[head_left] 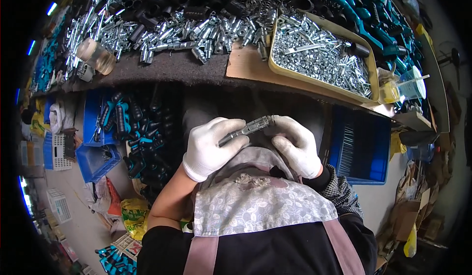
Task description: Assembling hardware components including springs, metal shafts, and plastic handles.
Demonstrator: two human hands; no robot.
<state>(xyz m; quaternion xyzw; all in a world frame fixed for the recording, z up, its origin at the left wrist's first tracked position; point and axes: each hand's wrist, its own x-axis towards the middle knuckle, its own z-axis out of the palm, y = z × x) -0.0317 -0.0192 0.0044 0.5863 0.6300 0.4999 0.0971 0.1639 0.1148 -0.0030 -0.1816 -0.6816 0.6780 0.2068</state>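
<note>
Left hand [209, 146] pinches a slotted metal shaft [254, 126]. Right hand [299, 146] meets its far end, probably steadying it, can't tell if gripping tbh.

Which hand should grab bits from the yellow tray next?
Probably the right hand: it's nearer the tray, while the left hand grips the metal rod.

Strip lights [51, 8] glow left of a workbench [152, 70] above pale floor [78, 216].
</note>
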